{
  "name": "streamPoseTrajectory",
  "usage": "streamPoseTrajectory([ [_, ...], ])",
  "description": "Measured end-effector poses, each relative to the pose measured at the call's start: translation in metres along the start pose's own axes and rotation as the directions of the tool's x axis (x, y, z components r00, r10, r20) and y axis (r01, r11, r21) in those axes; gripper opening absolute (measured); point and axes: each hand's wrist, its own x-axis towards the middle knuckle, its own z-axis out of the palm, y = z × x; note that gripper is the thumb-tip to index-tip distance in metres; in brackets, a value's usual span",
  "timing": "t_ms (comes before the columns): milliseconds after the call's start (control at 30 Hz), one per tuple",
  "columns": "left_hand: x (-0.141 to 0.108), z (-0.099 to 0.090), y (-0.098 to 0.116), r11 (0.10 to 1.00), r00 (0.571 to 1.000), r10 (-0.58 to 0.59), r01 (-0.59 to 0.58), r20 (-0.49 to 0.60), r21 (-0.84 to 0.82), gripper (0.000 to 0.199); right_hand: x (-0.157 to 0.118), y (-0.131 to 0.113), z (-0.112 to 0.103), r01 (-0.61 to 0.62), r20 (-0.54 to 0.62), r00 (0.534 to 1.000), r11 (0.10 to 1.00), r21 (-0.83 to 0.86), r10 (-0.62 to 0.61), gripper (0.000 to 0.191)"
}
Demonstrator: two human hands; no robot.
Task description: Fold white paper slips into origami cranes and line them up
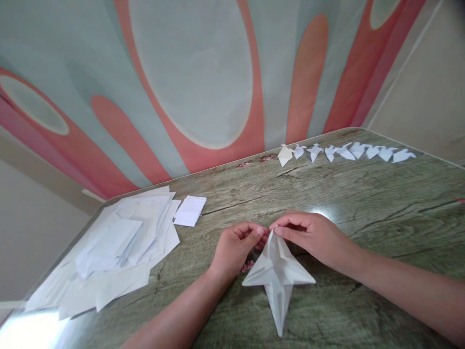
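A white folded paper (278, 274), shaped like a four-pointed star with creases toward its middle, hangs just over the table in front of me. Its far tip is pinched between the thumb and fingers of my right hand (308, 235). Close beside that tip, my left hand (241, 245) is closed too, its thumb pressed to the index finger at the paper's edge. The exact contact of the left fingertips is partly hidden. The paper's two side points spread left and right, and its long near point aims toward me.
Loose white sheets (160, 249) lie in a pile on the left, topped by a stack of smaller folded papers (116, 237). A small paper square (190, 211) sits beside them. Several folded paper birds (336, 152) line the far right edge of the wood-grain table (225, 198), near a patterned wall covering (196, 72).
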Motion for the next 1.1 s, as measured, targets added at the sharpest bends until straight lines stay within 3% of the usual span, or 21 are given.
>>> streamPoseTrajectory([
  [167, 0.0003, 0.0017, -0.0019, 0.997, 0.996, -0.079, 0.079, 0.040, -0.012, 0.033, -0.0019, 0.0001, 0.0056, -0.060, -0.005, 0.998, 0.997, 0.051, 0.061, 0.016],
  [333, -0.0011, 0.0017, -0.0026, 0.990, 0.993, -0.086, 0.094, 0.075, -0.108, 0.031, -0.0024, 0.0001, 0.0064, -0.092, 0.009, 0.996, 0.992, 0.087, 0.092, 0.017],
  [533, -0.0018, 0.0033, -0.0031, 0.992, 0.990, -0.081, 0.091, 0.119, -0.088, 0.029, -0.0033, 0.0001, 0.0067, -0.111, 0.040, 0.994, 0.984, 0.140, 0.106, 0.019],
  [833, -0.0027, 0.0060, -0.0029, 0.989, 0.990, -0.086, 0.098, 0.112, -0.109, 0.031, -0.0057, 0.0020, 0.0094, -0.136, 0.038, 0.991, 0.972, 0.189, 0.132, 0.022],
  [1100, -0.0024, 0.0062, -0.0037, 0.956, 0.980, -0.155, 0.181, 0.127, -0.232, 0.031, -0.0078, 0.0004, 0.0103, -0.124, 0.009, 0.992, 0.971, 0.202, 0.125, 0.023],
])
